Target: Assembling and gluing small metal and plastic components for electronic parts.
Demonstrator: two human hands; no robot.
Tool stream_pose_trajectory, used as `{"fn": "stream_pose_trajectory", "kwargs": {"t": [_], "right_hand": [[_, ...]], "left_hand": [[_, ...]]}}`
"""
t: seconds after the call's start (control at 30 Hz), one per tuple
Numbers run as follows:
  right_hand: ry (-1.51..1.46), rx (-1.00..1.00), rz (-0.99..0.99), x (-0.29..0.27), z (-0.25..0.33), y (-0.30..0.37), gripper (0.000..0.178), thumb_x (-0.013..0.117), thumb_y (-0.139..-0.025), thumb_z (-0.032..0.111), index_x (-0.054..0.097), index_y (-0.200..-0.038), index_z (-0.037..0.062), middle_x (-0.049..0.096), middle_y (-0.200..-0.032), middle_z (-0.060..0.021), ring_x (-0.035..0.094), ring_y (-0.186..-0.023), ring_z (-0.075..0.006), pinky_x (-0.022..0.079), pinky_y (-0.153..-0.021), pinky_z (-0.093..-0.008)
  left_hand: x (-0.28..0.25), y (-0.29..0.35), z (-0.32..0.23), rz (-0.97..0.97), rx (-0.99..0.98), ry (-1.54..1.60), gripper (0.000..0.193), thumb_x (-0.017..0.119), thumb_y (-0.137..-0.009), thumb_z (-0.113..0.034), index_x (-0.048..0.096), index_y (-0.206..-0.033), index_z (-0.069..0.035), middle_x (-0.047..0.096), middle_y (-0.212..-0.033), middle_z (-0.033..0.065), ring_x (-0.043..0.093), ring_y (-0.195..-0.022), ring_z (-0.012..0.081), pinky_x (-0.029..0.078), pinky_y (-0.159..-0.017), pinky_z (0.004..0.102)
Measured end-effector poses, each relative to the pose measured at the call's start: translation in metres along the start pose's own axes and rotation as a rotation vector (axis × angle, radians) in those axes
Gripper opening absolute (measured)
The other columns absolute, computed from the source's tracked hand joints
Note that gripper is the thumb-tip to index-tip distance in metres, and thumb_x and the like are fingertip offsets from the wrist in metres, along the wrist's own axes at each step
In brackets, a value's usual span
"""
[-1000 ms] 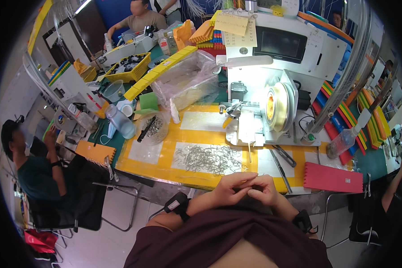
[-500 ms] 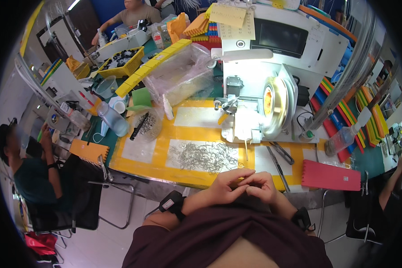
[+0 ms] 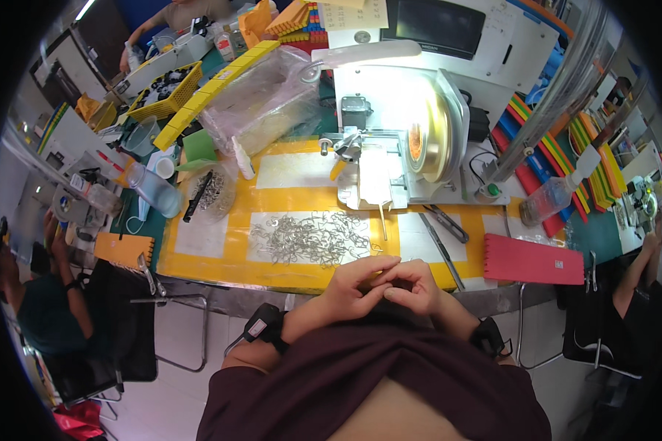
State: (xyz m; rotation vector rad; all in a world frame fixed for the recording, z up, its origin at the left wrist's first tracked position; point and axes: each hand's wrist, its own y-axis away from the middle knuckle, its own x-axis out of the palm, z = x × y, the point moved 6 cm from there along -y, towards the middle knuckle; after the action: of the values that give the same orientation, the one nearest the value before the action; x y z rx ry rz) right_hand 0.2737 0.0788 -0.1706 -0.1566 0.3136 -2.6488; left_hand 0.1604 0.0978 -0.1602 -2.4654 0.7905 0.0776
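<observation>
My left hand (image 3: pixel 354 285) and my right hand (image 3: pixel 415 288) meet just off the table's front edge, close to my body. Their fingertips are pinched together, and whatever may be between them is hidden or too small to make out. Beyond my left hand lies a loose pile of small, bent silvery wire pieces (image 3: pixel 312 239) on a white patch of the yellow-taped tabletop (image 3: pixel 198 268). Past my hands stands a white machine (image 3: pixel 379 176) with a large gold-and-silver wheel (image 3: pixel 432 132), lit by a bright lamp (image 3: pixel 368 53).
Right of my hands lie tweezers (image 3: pixel 443 250), a dark folding tool (image 3: pixel 447 223) and a red notched board (image 3: pixel 535 259). On the left are a clear bag of metal pieces (image 3: pixel 217 192) with a black pen-like tool, a bottle (image 3: pixel 154 189) and an orange board (image 3: pixel 123 251). Other people sit on both sides.
My view has tilted down a little and turned right, so the table and machine sit higher and further left in it. My hands stay pinched together in nearly the same place.
</observation>
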Motion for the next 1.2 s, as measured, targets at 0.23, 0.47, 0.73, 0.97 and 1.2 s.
{"fn": "stream_pose_trajectory", "kwargs": {"t": [0.23,0.47,0.73,0.97,1.2], "right_hand": [[0.033,-0.017,-0.02,-0.001,-0.003,0.004,0.018,0.055,-0.078,0.002,0.06,-0.093,-0.0061,0.063,-0.087,-0.0109,0.058,-0.079,-0.0117,0.045,-0.07,-0.0233],[-0.031,0.049,-0.065,0.0,0.001,0.01,0.015,0.056,-0.079,0.002,0.06,-0.092,-0.0048,0.062,-0.086,-0.0084,0.058,-0.076,-0.0102,0.045,-0.068,-0.0221],[0.42,0.114,-0.587,-0.065,0.05,0.051,0.011,0.06,-0.078,0.006,0.059,-0.084,-0.0023,0.061,-0.073,-0.0046,0.056,-0.064,-0.0099,0.044,-0.059,-0.022],[1.226,0.425,-0.531,-0.064,0.047,0.074,0.02,0.059,-0.07,0.005,0.051,-0.089,0.0021,0.053,-0.083,-0.0132,0.053,-0.08,-0.0294,0.042,-0.069,-0.0378],[1.11,0.432,-0.447,-0.07,0.051,0.062,0.025,0.055,-0.069,0.001,0.048,-0.093,-0.0001,0.053,-0.081,-0.0144,0.054,-0.074,-0.0307,0.043,-0.067,-0.0387]], "left_hand": [[0.003,0.0,-0.001,0.042,0.026,-0.039,0.04,0.059,-0.075,0.002,0.051,-0.114,0.004,0.058,-0.107,0.0153,0.058,-0.095,0.0193,0.044,-0.083,0.0278],[0.005,0.002,0.003,0.022,-0.012,0.006,0.038,0.059,-0.074,0.003,0.053,-0.112,0.003,0.059,-0.104,0.016,0.059,-0.094,0.021,0.045,-0.082,0.0274],[0.002,0.0,-0.003,-0.049,0.13,-0.078,0.026,0.061,-0.07,0.005,0.06,-0.095,-0.001,0.064,-0.091,0.0131,0.063,-0.081,0.0249,0.05,-0.069,0.0288],[-0.02,0.006,-0.034,-0.063,0.43,-0.32,0.022,0.059,-0.069,0.009,0.058,-0.088,-0.002,0.064,-0.082,0.0152,0.064,-0.07,0.0251,0.05,-0.059,0.0286],[-0.132,-0.068,-0.008,-0.428,-0.079,-0.524,0.027,0.065,-0.072,-0.003,0.057,-0.098,0.0,0.051,-0.08,0.0048,0.044,-0.055,0.0071,0.037,-0.049,0.0194]]}}
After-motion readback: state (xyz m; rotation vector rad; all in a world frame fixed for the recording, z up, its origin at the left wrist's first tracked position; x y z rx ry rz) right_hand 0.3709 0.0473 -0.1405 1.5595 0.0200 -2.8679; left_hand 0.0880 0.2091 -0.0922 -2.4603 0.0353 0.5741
